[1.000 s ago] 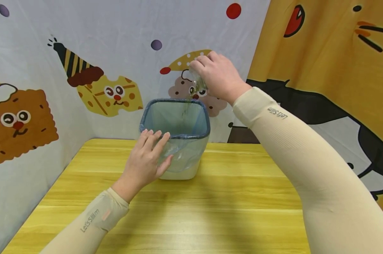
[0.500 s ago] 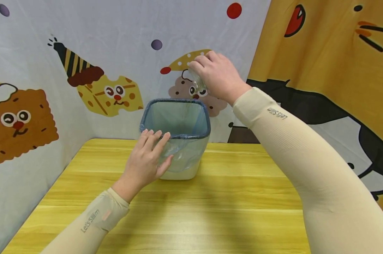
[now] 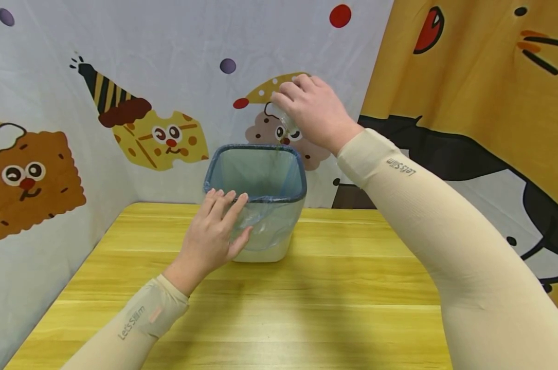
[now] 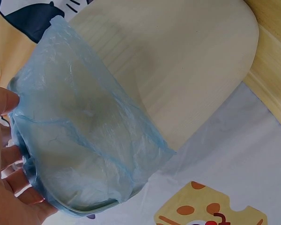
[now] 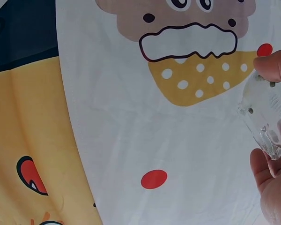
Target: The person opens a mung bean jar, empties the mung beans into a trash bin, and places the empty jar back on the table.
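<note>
In the head view my right hand point(image 3: 312, 109) is raised above the far right of a trash can point(image 3: 255, 255). It grips a small clear jar point(image 3: 287, 122) tipped mouth-down toward the opening. In the right wrist view, a few dark green bits cling inside the clear jar point(image 5: 267, 110), held between thumb and fingers. My left hand point(image 3: 211, 234) rests on the near left rim, fingers spread and fairly straight. A thin blue plastic bag point(image 4: 79, 126) lines the can and folds down over its outside. The can's bottom inside is hidden.
The can stands toward the back of a yellow wood-grain table point(image 3: 279, 313). Close behind it hangs a white cloth backdrop point(image 3: 167, 41) with cartoon food prints. A yellow cartoon curtain point(image 3: 482, 92) hangs at the right.
A stream of greenish bits fell from the jar into the can a second ago; now only faint traces show below its mouth. My right hand has shifted slightly left; my left hand stays put.
</note>
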A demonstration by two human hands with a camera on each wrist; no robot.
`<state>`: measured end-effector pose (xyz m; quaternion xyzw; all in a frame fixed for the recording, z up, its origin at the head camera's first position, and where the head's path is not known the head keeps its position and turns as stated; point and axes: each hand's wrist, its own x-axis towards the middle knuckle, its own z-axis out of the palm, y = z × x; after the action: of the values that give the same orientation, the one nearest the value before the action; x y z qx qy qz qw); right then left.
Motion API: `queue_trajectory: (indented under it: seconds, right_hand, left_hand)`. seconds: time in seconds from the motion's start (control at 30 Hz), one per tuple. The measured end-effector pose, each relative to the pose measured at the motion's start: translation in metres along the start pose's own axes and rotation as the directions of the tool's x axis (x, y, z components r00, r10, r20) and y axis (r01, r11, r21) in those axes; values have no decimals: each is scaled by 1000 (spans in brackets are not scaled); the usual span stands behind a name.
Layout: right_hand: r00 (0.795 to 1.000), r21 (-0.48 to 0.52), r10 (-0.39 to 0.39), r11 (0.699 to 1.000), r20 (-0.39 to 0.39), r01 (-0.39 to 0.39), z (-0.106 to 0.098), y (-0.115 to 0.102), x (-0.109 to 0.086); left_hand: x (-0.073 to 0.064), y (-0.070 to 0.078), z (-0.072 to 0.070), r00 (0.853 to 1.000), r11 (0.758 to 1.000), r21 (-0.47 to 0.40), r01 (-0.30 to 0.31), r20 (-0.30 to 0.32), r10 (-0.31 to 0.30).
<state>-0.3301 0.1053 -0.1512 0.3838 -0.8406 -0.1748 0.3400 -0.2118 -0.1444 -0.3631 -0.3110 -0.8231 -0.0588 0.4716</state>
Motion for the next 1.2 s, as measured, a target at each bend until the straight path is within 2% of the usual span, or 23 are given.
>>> queue_trajectory:
  seconds: [0.4,0.77,0.93,1.1,1.2]
  right_hand:
    - [997,-89,-54,995,-52,49,2,-4,-1]
    - [989,-203,-143,970,-24,135,4,-10,-1]
    - [978,-315,-209,930,-29,189,6,-15,-2]
    - [956,-452,-293,854,-4,259,10,-21,-2]
    - [936,-492,-353,813,8,311,14,-26,-4]
  left_hand:
    - [0,0,1,1000,1000,-17,-2,-11,2]
    - [0,-1,1,1000,1000,-18,-3,-14,3]
    - [0,0,1,1000,1000,-13,-5,-9,5]
    - [0,0,0,1000,1000,-11,-2,-6,2]
    - [0,0,0,1000,1000,-13,1,-6,-1]
